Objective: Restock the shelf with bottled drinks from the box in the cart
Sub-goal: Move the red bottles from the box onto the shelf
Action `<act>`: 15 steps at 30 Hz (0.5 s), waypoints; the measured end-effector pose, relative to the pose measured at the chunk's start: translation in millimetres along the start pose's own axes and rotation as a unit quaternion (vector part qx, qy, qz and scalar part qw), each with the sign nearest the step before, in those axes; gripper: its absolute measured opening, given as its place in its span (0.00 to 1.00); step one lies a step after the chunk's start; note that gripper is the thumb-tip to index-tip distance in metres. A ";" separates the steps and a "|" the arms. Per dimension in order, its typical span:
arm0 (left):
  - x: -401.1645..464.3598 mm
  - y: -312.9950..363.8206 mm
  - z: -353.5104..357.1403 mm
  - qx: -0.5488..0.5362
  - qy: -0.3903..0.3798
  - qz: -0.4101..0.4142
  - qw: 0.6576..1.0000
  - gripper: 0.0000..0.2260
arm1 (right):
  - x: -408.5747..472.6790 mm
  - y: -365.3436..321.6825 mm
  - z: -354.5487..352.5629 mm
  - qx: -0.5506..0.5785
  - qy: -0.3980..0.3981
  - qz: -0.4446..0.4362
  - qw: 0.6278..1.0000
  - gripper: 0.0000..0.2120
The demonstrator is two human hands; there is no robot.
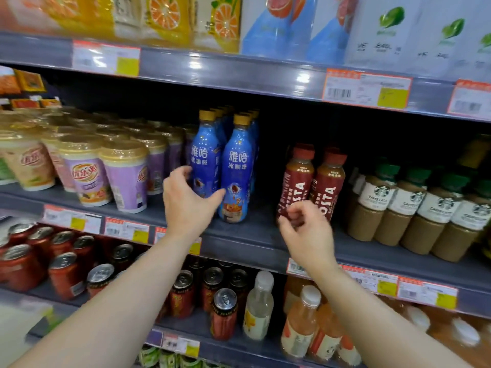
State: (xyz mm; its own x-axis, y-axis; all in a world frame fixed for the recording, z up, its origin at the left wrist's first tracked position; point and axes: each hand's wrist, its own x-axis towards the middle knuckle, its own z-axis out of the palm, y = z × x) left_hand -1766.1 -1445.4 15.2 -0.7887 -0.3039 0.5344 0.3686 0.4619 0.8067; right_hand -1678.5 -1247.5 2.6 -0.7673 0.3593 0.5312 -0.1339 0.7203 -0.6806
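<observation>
Two rows of blue iced-coffee bottles with gold caps stand on the middle shelf [255, 232]. The front right blue bottle [236, 171] stands nearest the shelf edge, the front left blue bottle [206, 158] just behind it. My left hand [190, 197] reaches in front of them with fingers spread and curved; the thumb lies against the front right bottle's lower part and the fingers are by the left bottle. My right hand [303, 227] hovers with loosely curled fingers, holding nothing, just in front of two red Costa bottles [313, 181]. No box or cart is in view.
Purple and cream milk-tea cups [106, 171] crowd the shelf left of the blue bottles. Starbucks latte bottles [414, 208] fill the right. A dark gap lies between the blue and Costa bottles. Red cans [66, 269] and pale drink bottles [259, 306] stand below; juice cartons above.
</observation>
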 end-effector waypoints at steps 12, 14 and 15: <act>39.3 -28.1 -3.0 0.050 -0.258 -0.064 0.963 0.28 | 23.2 -49.1 73.9 -0.062 -0.123 0.082 0.987 0.25; 40.9 -33.5 -1.5 0.052 -0.258 -0.065 0.963 0.28 | 23.6 -47.5 77.9 -0.062 -0.126 0.084 0.987 0.24; 41.2 -35.4 -0.8 0.053 -0.257 -0.064 0.963 0.28 | 22.9 -47.8 78.7 -0.061 -0.129 0.081 0.986 0.24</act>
State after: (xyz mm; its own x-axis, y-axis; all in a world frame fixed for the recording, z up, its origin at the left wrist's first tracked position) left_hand -1811.2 -1474.9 8.8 -0.9735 0.0767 0.2153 0.2221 0.5389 0.8125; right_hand -1739.1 -1320.4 7.7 -0.9082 0.3252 0.2634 0.0689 0.7371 -0.6722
